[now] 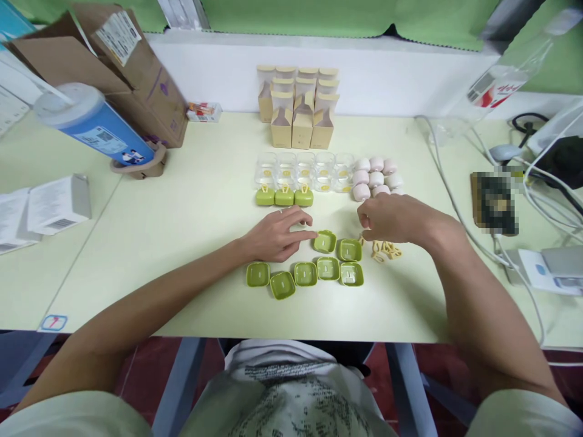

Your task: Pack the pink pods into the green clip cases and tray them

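My left hand (279, 233) rests on the pale table (182, 243) with its fingertips touching a green square tray (325, 241). Several more green trays (305, 273) lie in a row just in front of it. My right hand (392, 220) hovers curled over a small pile of yellow clips (386, 249), fingers pinched together; what they hold is hidden. Beyond the hands stand three assembled green pieces with yellow loops (284, 196), a row of clear cups (305, 170) and several pink caps (376, 178).
Small tan cartons (298, 112) stand at the back by the white wall. A blue canister (91, 124) and a brown cardboard box (136, 73) sit at the left, white leaflets (45, 206) further left. Cables (460, 200) and devices crowd the right side.
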The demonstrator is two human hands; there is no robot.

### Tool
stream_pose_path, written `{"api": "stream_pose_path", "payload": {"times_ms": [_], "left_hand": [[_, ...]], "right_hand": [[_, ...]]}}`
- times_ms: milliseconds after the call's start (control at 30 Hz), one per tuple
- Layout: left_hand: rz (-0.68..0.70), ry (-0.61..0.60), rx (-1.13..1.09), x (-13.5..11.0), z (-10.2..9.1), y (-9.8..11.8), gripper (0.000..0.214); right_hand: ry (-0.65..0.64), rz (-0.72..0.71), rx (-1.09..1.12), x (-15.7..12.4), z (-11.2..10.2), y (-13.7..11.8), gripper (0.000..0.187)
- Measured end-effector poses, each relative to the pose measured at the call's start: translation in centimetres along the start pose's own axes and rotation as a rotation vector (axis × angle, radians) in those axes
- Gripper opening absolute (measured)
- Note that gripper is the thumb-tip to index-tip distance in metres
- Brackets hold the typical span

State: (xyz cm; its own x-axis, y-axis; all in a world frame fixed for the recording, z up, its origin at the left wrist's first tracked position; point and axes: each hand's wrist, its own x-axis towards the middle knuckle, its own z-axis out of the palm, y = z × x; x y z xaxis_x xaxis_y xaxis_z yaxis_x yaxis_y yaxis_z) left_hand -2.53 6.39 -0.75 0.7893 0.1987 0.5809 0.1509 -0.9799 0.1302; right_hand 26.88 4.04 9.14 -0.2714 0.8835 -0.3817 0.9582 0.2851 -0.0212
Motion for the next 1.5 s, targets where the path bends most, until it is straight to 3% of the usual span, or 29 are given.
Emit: {"api": "stream_pose_path", "payload": {"times_ms": [167, 267, 333, 400, 533, 633, 767, 900, 1067, 1500], "left_hand": [[0.021, -0.042, -0.031, 0.3, -0.1, 0.2, 0.047], [0.015, -0.091, -0.065, 0.4, -0.4, 0.3, 0.035], [-0.011, -0.124, -0.072, 0.4, -0.5, 0.4, 0.024], [-0.035, -0.139, -0.059, 0.4, -0.5, 0.5, 0.020], [-0.053, -0.067, -0.023, 0.4, -0.3, 0.5, 0.018], [-0.070, 0.038, -0.016, 0.3, -0.1, 0.5, 0.016], [-0.142, 0.157, -0.024, 0.2, 0.3, 0.5, 0.036], [-0.161, 0.225, -0.042, 0.1, 0.5, 0.3, 0.050], [-0.134, 0.319, -0.069, 0.2, 0.6, 0.2, 0.059], [-0.182, 0.343, -0.104, 0.3, 0.5, 0.1, 0.061]], "right_hand": [[-0.243, 0.049, -0.038, 0.1, -1.1, -2.0, 0.009], [-0.273, 0.027, 0.019, 0.2, -1.2, -1.9, 0.010], [-0.197, 0.012, 0.051, 0.2, -1.1, -1.4, 0.015], [-0.038, -0.039, 0.108, 0.3, -1.1, -1.1, 0.019], [0.266, -0.198, 0.387, 0.6, -1.2, -1.7, 0.020], [0.350, -0.290, 0.629, 0.6, -1.1, -2.9, 0.012], [0.391, -0.410, 0.760, 0.2, -0.6, -4.2, 0.013], [0.465, -0.499, 0.584, 0.2, 0.2, -5.5, 0.013], [0.563, -0.462, 0.235, 0.8, 1.7, -6.2, 0.019], [0.641, -0.593, -0.022, 1.2, 2.5, -6.1, 0.030]]}}
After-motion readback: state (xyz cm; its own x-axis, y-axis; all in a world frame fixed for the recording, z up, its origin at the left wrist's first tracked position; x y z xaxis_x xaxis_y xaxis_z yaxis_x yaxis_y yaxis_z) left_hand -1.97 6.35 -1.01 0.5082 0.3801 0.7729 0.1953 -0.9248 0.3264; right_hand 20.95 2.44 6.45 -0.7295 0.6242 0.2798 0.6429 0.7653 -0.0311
